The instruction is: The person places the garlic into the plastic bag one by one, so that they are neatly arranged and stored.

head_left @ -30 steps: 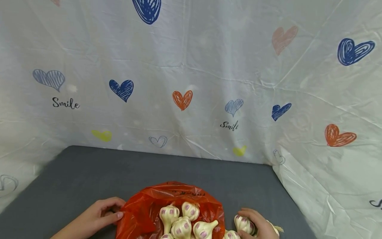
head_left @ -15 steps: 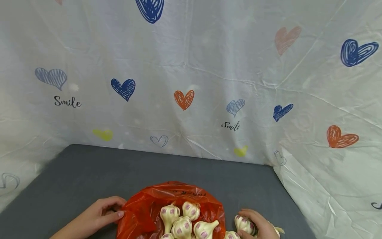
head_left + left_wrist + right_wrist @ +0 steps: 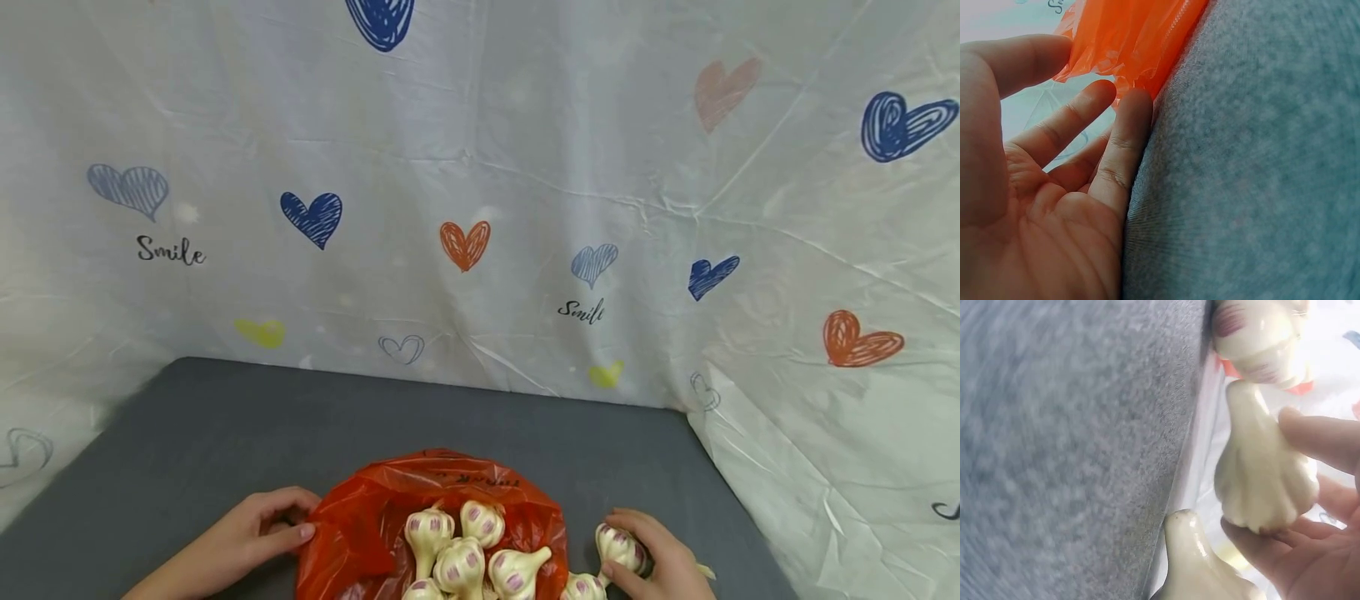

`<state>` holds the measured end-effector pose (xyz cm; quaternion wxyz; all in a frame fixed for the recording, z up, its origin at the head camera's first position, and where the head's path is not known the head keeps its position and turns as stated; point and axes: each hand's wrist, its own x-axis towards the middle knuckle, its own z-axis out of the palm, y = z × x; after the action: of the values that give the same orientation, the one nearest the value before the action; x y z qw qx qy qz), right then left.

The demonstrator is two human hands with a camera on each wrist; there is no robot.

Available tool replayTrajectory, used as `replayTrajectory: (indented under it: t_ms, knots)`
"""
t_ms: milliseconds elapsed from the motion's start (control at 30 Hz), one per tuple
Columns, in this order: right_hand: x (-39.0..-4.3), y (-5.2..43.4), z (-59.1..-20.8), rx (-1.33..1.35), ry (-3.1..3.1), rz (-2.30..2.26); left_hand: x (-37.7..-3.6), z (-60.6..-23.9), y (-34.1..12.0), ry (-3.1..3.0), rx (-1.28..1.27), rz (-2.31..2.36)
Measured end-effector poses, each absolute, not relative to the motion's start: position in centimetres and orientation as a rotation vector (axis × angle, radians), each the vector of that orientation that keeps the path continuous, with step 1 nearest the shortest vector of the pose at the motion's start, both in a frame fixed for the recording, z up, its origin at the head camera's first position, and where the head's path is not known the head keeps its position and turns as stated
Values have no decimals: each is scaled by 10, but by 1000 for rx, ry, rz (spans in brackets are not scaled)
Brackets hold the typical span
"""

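Pinching the bag edge on one side, gripping a garlic bulb on the other.

Biggest thing here is the heart-print sheet (image 3: 525, 167) hung behind and around as a backdrop, then the gray table (image 3: 225, 425) it fences in. On the table near the front edge sits the orange plastic bag (image 3: 360, 525), spread flat and open so the pile of garlic bulbs (image 3: 461, 550) sits in plain reach. Left hand (image 3: 247, 533) has thumb and fingers lightly closed on the bag's left edge, which looks like it's there to keep the flimsy plastic from sliding or folding shut. Right hand (image 3: 660, 562) rests on the table just right of the bag, fingers curled round a garlic bulb (image 3: 618, 546), with another loose one (image 3: 1200, 569) lying right beside it.
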<state>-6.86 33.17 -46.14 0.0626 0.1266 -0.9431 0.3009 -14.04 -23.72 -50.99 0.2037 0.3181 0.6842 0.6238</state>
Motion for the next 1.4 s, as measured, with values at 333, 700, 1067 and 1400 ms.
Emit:
replayTrajectory:
  t_ms: [333, 700, 1067, 1400]
  knots:
    - [-65, 327, -456, 265, -2823, 932, -142, -510, -237, 1949, 911, 1723]
    - [-71, 317, -442, 161, -2840, 972, -142, -510, -238, 1983, 887, 1720]
    - [-76, 307, -428, 197, -2829, 968, -141, -512, -237, 1985, 909, 1719]
    - [-81, 299, -412, 277, -2808, 970, -141, -511, -237, 1972, 911, 1725]
